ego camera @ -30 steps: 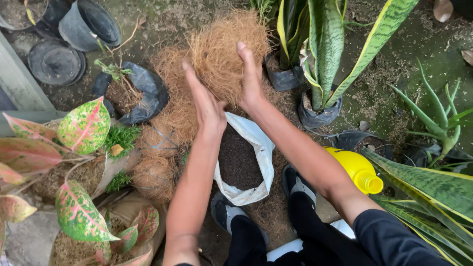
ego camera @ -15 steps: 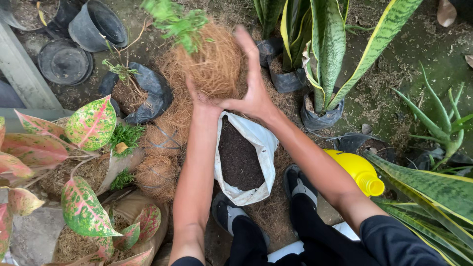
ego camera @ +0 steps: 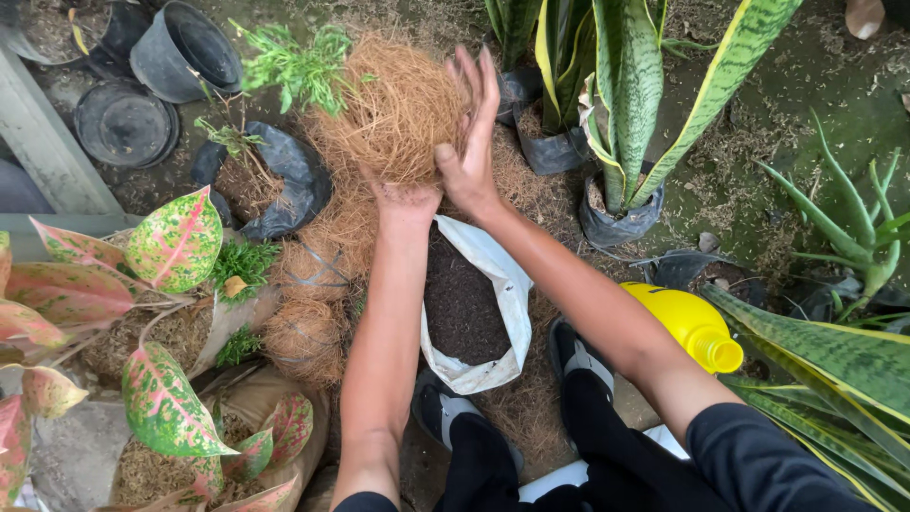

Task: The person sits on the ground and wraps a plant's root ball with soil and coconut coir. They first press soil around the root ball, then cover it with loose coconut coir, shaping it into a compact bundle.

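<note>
We list a ball of coconut fibre topped by a green seedling, newly raised above the open soil bag, our left hand cupped beneath it, gripping, our right hand now pressed flat-fingered against its side.

Bare ground carries black pots, soil sack, yellow bottle
</note>
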